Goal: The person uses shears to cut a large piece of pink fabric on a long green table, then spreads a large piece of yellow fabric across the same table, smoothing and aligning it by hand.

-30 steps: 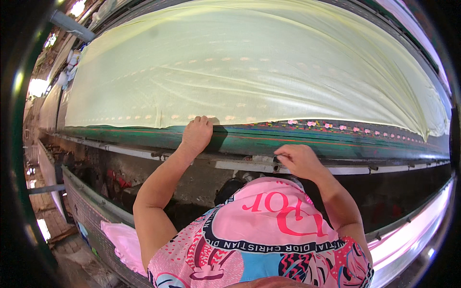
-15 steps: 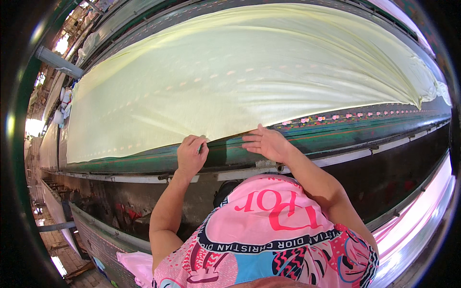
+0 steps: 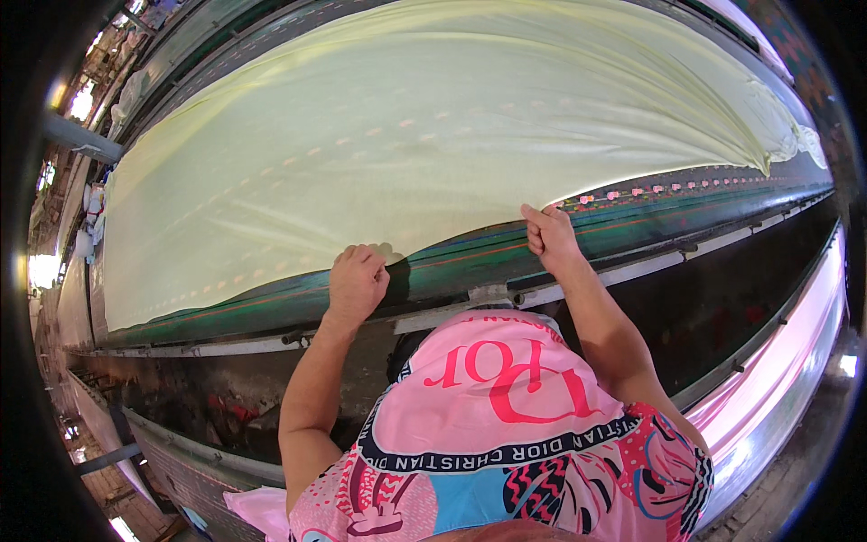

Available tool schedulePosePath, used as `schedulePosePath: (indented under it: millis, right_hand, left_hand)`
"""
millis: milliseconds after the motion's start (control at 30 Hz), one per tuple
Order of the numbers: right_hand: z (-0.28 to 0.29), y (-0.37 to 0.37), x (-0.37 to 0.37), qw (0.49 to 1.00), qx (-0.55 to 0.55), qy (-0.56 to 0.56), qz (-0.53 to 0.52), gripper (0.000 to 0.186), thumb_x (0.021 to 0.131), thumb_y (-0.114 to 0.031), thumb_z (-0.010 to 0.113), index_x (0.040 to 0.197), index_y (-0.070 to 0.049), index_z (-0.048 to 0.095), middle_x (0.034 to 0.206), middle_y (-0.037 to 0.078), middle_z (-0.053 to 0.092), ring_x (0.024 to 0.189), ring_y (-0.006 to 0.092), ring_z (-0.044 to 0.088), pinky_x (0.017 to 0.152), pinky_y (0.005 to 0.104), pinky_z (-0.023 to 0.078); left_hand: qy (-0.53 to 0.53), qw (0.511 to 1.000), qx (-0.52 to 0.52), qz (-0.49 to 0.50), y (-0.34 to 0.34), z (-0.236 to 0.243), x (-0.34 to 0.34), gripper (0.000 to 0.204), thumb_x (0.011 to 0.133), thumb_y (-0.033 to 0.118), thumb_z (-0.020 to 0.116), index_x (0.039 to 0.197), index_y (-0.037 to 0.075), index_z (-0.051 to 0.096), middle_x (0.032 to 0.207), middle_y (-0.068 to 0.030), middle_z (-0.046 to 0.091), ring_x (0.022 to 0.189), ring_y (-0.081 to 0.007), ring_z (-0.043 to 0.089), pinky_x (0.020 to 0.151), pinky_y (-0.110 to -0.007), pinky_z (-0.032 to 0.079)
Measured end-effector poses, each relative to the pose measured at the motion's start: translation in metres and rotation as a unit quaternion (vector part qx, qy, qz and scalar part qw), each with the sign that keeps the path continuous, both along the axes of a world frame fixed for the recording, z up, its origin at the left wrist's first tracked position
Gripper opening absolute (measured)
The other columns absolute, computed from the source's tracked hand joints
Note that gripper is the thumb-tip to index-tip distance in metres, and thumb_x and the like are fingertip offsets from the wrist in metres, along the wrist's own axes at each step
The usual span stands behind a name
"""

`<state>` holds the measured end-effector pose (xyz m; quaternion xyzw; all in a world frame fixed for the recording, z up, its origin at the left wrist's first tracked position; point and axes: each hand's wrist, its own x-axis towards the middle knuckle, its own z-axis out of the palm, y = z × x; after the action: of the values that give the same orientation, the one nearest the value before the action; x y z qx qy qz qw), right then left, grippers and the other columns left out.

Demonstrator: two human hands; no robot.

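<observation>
A wide sheet of pale yellow fabric (image 3: pixel 316 163) lies over a long green table (image 3: pixel 452 262). At the fabric's near edge, my left hand (image 3: pixel 358 275) is closed, its fingertips on the cloth. Farther right, my right hand (image 3: pixel 549 233) pinches the same edge with its thumb along the top. Between the two hands the edge curves a little, baring the table's dark surface. Toward the right end the fabric gathers in folds, and a row of small pink printed marks (image 3: pixel 637 191) shows beside it on the table.
A pale metal rail (image 3: pixel 614 271) runs along the table's near side, with a dark gap below. Pink fabric (image 3: pixel 768 361) covers another table at the lower right. A grey beam (image 3: pixel 81 135) stands at the far left.
My right hand has gone from open, fingers apart, to pinching the fabric edge, farther right. The left hand stays closed at the edge. The view has shifted slightly.
</observation>
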<state>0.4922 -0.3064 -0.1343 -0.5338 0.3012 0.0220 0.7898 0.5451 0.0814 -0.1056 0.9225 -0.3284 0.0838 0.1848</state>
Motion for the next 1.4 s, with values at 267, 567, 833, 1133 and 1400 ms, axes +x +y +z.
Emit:
schedulePosePath:
  millis: [267,567,833,1133,1400]
  right_hand:
    - [0.008,-0.017,-0.021,0.808,-0.562,0.100,0.145,0.040,0.095,-0.037,0.073,0.081,0.001,0.067,0.081,0.024,0.071,0.083,0.0445,0.071,0.075,0.0541,0.055]
    - [0.019,-0.007,-0.028,0.770,-0.591,0.114,0.214,0.036,0.096,-0.036,0.067,0.084,-0.002,0.071,0.090,0.024,0.074,0.092,0.0455,0.073,0.080,0.0577,0.058]
    - [0.014,-0.012,-0.028,0.760,-0.607,0.095,0.212,0.037,0.093,-0.037,0.068,0.082,-0.003,0.072,0.087,0.025,0.073,0.088,0.0458,0.073,0.078,0.0574,0.058]
    - [0.029,-0.013,-0.013,0.935,-0.271,0.103,0.205,0.038,0.101,-0.031,0.064,0.086,0.002,0.072,0.074,0.016,0.071,0.066,0.0231,0.075,0.060,0.0385,0.061]
    - [0.002,-0.075,-0.023,0.973,0.228,-0.033,0.023,0.042,0.112,-0.035,0.054,0.125,0.003,0.067,0.122,0.022,0.071,0.105,0.0312,0.075,0.089,0.0446,0.063]
  left_hand:
    - [0.013,0.999,0.037,-0.014,0.012,-0.003,0.005,0.009,0.080,0.009,0.074,0.088,0.007,0.070,0.097,-0.0113,0.066,0.095,-0.0341,0.066,0.082,-0.048,0.056]
    - [0.065,0.978,0.192,-0.051,0.002,0.010,0.015,0.009,0.078,0.013,0.074,0.085,0.007,0.076,0.097,-0.0134,0.070,0.098,-0.0332,0.070,0.086,-0.047,0.058]
    - [0.164,0.928,0.332,-0.030,-0.028,0.019,0.037,0.015,0.072,0.016,0.074,0.083,0.007,0.079,0.087,-0.0171,0.076,0.084,-0.0393,0.075,0.078,-0.052,0.060]
    - [0.006,0.978,-0.072,-0.198,-0.185,0.010,0.016,0.027,0.083,0.018,0.079,0.106,0.008,0.069,0.099,-0.0129,0.067,0.094,-0.0373,0.069,0.081,-0.049,0.059]
    - [-0.021,0.989,-0.007,-0.147,-0.231,-0.028,0.003,0.016,0.092,0.015,0.073,0.107,0.009,0.069,0.098,-0.0119,0.066,0.090,-0.0337,0.070,0.068,-0.047,0.058]
